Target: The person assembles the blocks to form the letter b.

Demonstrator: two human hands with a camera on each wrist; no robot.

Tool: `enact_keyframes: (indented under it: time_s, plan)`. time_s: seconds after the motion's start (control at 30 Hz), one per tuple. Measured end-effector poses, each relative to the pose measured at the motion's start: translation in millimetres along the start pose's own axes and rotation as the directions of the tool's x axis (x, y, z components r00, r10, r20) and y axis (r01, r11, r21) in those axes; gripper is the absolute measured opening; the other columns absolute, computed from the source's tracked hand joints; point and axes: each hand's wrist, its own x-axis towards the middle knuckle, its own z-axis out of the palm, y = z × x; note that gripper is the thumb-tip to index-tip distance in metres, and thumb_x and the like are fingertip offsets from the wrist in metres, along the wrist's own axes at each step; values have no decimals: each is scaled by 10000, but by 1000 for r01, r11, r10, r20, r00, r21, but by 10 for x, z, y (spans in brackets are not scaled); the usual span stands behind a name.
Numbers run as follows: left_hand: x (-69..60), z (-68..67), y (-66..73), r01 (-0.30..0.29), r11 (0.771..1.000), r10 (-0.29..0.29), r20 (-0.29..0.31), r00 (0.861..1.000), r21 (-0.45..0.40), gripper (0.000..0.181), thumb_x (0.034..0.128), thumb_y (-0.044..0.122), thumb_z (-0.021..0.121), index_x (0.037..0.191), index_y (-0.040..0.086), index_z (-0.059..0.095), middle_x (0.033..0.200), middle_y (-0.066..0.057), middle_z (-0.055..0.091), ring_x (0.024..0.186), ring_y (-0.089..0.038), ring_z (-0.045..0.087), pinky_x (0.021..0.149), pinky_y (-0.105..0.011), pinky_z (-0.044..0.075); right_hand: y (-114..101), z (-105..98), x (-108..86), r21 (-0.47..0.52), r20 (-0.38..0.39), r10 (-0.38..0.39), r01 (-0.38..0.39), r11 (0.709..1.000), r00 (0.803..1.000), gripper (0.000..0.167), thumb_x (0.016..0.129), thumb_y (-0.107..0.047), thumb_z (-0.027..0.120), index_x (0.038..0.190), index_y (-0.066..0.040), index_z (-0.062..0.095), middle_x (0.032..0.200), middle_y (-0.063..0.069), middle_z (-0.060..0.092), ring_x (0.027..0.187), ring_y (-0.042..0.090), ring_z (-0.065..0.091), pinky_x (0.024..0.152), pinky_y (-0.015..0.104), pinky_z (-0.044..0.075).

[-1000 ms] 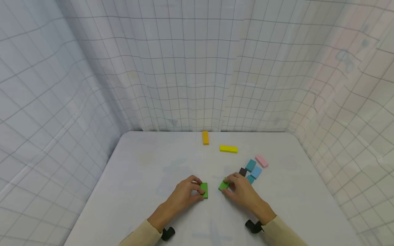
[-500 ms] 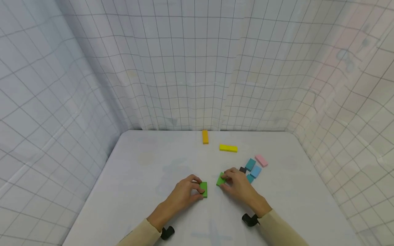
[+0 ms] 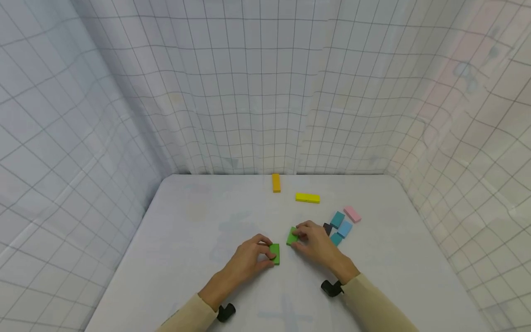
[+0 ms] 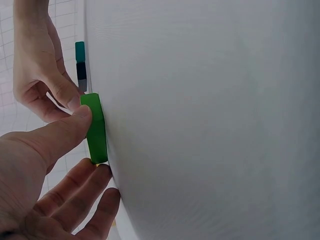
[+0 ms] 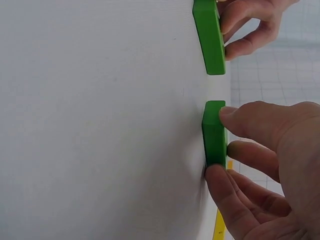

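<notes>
Two green blocks lie on the white table in the head view, a small gap between them. My left hand [image 3: 249, 260] pinches the left green block [image 3: 275, 254] between thumb and fingers; in the left wrist view its thumb lies at the top of that block [image 4: 97, 130]. The other green block [image 3: 292, 236], slightly tilted and a little farther back, is pinched by my right hand [image 3: 317, 244]. In the right wrist view, thumb and fingertips hold the two ends of this block [image 5: 215, 132], with the left hand's block [image 5: 210, 40] above it.
Right of my right hand lie a black block [image 3: 327, 228], two teal blocks, one of them [image 3: 338, 219] farther back, a light blue block [image 3: 345, 229] and a pink block [image 3: 352, 214]. Farther back are yellow [image 3: 308, 198] and orange [image 3: 276, 183] pieces. Gridded curtains [image 3: 265, 92] surround the table.
My right hand has moved left and slightly away from me with its green block, which has turned more upright in the head view and come nearer the left one. The left hand stays in place.
</notes>
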Motion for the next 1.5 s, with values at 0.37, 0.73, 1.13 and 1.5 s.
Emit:
enact_keyframes:
  time_s: [0.37, 0.73, 1.13, 1.5]
  plan:
    - [2, -18, 7, -4, 1000, 4, 2, 1000, -8, 90, 933, 144, 994, 996, 134, 931, 1315, -74, 782, 1206, -305, 822, 1032, -503, 691, -22, 37, 129, -9, 32, -8, 8, 1000, 999, 291, 1005, -170, 944, 1264, -62, 873, 1351, 111, 800, 1082, 178, 791, 972, 349, 702]
    - [8, -45, 15, 2, 1000, -1, 10, 1000, -13, 102, 937, 153, 991, 1017, 121, 935, 1306, -98, 783, 1174, -311, 814, 1017, -503, 690, -25, 75, 254, 12, 55, -51, 50, 999, 997, 305, 1018, -171, 933, 1289, -47, 868, 1393, 130, 810, 1117, 216, 827, 980, 342, 704]
    - [10, -31, 8, 4, 1000, -3, 21, 1000, -15, 116, 926, 108, 987, 1029, 86, 937, 1263, -129, 795, 1129, -319, 816, 1007, -485, 696, -116, 135, 374, 35, 69, -106, 104, 994, 992, 297, 1027, -185, 927, 1278, -38, 867, 1404, 142, 822, 1117, 219, 842, 964, 328, 708]
    - [5, -27, 22, 10, 1000, -9, 25, 1000, -22, 136, 920, 101, 988, 1044, 75, 938, 1224, -126, 804, 1126, -323, 822, 1011, -469, 696, -205, 133, 409, 21, 112, -141, 140, 990, 984, 278, 1050, -165, 894, 1295, -39, 861, 1437, 153, 810, 1173, 254, 841, 1019, 413, 707]
